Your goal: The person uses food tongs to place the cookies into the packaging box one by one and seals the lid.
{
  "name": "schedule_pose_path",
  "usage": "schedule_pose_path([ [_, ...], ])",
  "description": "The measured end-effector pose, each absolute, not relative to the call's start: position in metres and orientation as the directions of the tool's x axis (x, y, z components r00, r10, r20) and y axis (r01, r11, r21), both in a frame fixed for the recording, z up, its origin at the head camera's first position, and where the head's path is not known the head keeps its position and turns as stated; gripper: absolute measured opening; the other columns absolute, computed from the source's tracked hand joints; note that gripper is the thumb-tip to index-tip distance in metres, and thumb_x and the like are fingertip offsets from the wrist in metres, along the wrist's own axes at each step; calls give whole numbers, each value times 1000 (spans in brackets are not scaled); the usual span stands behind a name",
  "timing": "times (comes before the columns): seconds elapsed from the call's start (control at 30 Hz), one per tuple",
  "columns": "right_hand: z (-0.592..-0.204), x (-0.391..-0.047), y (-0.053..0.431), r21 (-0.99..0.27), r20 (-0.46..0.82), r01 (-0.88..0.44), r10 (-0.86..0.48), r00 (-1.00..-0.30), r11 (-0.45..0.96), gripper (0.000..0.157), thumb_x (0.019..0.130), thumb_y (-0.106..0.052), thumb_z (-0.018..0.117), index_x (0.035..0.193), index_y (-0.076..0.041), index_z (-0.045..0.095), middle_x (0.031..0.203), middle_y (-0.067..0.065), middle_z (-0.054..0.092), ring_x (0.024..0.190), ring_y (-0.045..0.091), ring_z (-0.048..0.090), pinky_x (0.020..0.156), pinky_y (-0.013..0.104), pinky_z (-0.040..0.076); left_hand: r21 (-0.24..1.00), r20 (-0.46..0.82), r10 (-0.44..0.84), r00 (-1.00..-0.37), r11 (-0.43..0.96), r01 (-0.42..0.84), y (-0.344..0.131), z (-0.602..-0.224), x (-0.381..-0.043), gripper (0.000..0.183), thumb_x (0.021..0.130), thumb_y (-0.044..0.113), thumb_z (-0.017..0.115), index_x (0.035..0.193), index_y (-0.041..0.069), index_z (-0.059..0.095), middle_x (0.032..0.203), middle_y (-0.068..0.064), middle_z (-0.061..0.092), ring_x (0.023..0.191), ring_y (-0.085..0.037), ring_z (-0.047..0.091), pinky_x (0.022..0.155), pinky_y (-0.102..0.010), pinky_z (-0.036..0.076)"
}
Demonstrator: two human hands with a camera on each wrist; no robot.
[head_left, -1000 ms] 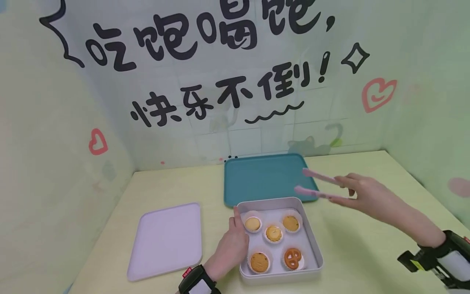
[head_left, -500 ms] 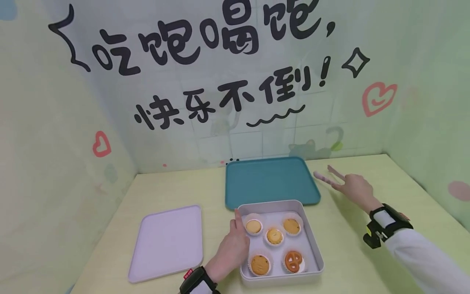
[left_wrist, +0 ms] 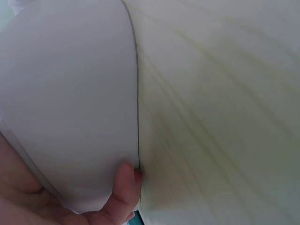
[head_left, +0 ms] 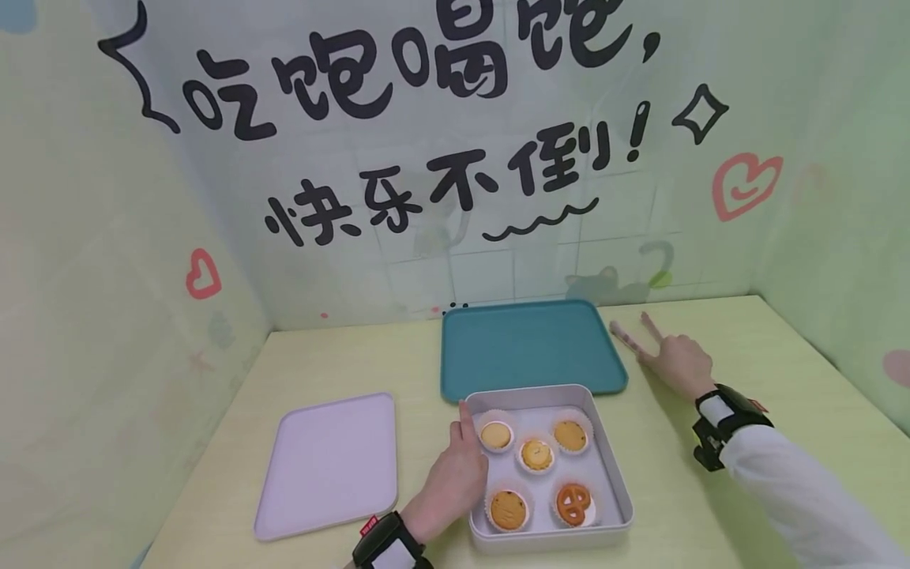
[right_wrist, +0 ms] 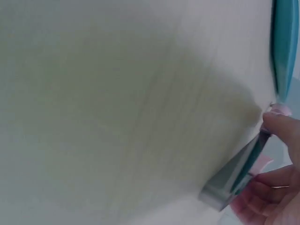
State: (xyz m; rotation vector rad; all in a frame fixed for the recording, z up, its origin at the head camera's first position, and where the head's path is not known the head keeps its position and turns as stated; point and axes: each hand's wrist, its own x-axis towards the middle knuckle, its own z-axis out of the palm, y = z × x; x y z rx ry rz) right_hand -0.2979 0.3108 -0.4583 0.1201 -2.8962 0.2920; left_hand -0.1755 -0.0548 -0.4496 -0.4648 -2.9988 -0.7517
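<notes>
My left hand point(head_left: 455, 466) holds the pale lilac box point(head_left: 626, 518) by its left side, index finger along the far left rim. In the left wrist view, a fingertip point(left_wrist: 124, 183) sits at the lower edge of the box's outer wall point(left_wrist: 79, 93). Several small baked treats in paper cups lie in the box, among them a pretzel point(head_left: 573, 503) and a round cookie point(head_left: 508, 510). Right of the teal tray point(head_left: 529, 348), my right hand point(head_left: 682, 365) grips pink-tipped tongs point(head_left: 626, 336), arms spread and nothing between them. Their metal bend point(right_wrist: 220, 190) shows in the right wrist view, low over the table.
A flat lilac tray point(head_left: 330, 466) lies left of the box. The teal tray stands behind the box, close to the back wall point(head_left: 398, 276). Printed fabric walls bound the pale wooden table point(head_left: 711, 506) at the back and sides.
My right hand has carried the tongs from over the teal tray's right edge to the table right of it, lower and farther away. My left hand stays on the box.
</notes>
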Motion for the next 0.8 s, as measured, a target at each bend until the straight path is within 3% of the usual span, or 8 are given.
schedule_pose_path([
  [0.17, -443, -287, 295, -159, 288, -120, -71, -955, 980, 65, 89, -32, 59, 131, 15, 43, 63, 27, 49, 57, 39, 49, 44, 39, 38, 451, 93, 284, -954, 842, 294, -55, -450, -176, 65, 90, 4, 48, 142, -16, 13, 110, -28, 45, 41, -9, 37, 36, -21, 33],
  [0.23, -437, -278, 283, -193, 315, -185, -118, -942, 964, 55, 92, -25, 56, 128, 15, 46, 76, 33, 55, 79, 44, 56, 44, 38, 40, 439, 97, 290, -952, 846, 302, -56, -450, -176, 65, 90, 4, 49, 141, -17, 13, 109, -28, 45, 41, -9, 37, 36, -20, 33],
  [0.33, -432, -258, 263, -295, 336, -291, -186, -923, 910, 45, 93, -18, 54, 128, 11, 50, 74, 25, 61, 68, 30, 60, 42, 33, 39, 427, 106, 297, -949, 849, 313, -56, -451, -175, 65, 90, 4, 49, 141, -17, 14, 107, -27, 45, 41, -8, 36, 36, -20, 32],
  [0.4, -431, -242, 248, -381, 287, -325, -224, -931, 865, 35, 94, -16, 52, 118, 9, 59, 72, 17, 64, 66, 23, 61, 45, 30, 41, 420, 113, 301, -947, 849, 320, -57, -450, -174, 65, 90, 3, 49, 141, -17, 14, 105, -27, 45, 41, -8, 36, 36, -20, 32],
  [0.47, -431, -226, 234, -485, 207, -289, -213, -955, 825, 35, 95, -21, 51, 109, 9, 62, 66, 7, 60, 50, 12, 48, 50, 28, 43, 419, 118, 304, -945, 848, 325, -57, -450, -173, 65, 89, 3, 49, 140, -18, 14, 104, -27, 45, 41, -8, 36, 36, -20, 33],
  [0.5, -432, -219, 227, -545, 140, -246, -202, -969, 801, 37, 96, -24, 49, 105, 10, 63, 66, 5, 58, 53, 11, 47, 48, 26, 40, 416, 124, 307, -944, 848, 330, -58, -450, -173, 65, 89, 3, 49, 140, -18, 14, 104, -27, 45, 41, -8, 36, 36, -20, 33],
  [0.63, -432, -200, 205, -649, -20, -128, -185, -982, 750, 44, 97, -32, 47, 115, 7, 58, 70, 5, 58, 56, 13, 52, 50, 28, 44, 404, 148, 317, -937, 845, 350, -59, -450, -173, 66, 88, 1, 49, 139, -20, 14, 103, -28, 45, 41, -8, 36, 36, -20, 33],
  [0.8, -436, -190, 199, -626, -23, -125, -179, -984, 770, 38, 97, -21, 48, 117, 10, 54, 69, 8, 58, 51, 13, 51, 44, 28, 43, 443, 132, 311, -941, 831, 336, -59, -450, -175, 67, 88, 5, 50, 140, -18, 15, 105, -28, 45, 42, -9, 36, 37, -21, 33],
])
